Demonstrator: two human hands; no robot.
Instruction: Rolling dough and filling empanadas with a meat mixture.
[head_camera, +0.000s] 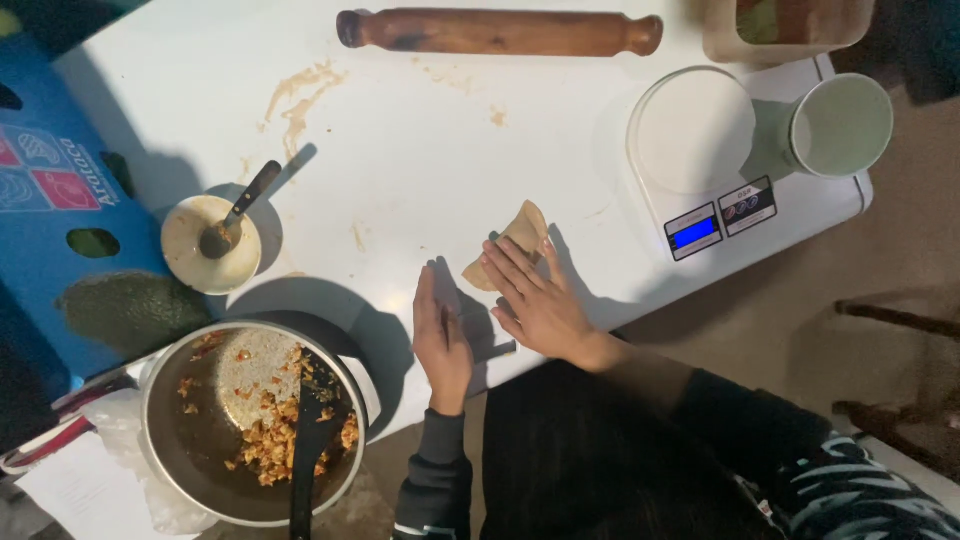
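The right hand (535, 300) lay flat and open, fingers spread, pressing on the near edge of a small folded piece of pale tan dough (512, 250) that rested on the white counter (420, 150). The left hand (440, 335) stood just beside it, open and on its edge with the fingers together, gripping nothing and close to the dough without clearly touching it.

Near the left hand, at the counter's near corner, sat a round metal pot (190, 440) holding chopped orange-brown filling (275, 440), with a black spatula (312, 450) leaning in it. Just beyond the pot stood a small cream bowl (185, 255) with a dark-handled spoon (240, 205) in it. A brown wooden rolling pin (500, 32) lay along the far edge, well apart from the hands. To the right stood a white kitchen scale (745, 165) with a lit blue display, and a pale green cup (840, 125) rested on it. Brownish smears (300, 95) marked the counter.
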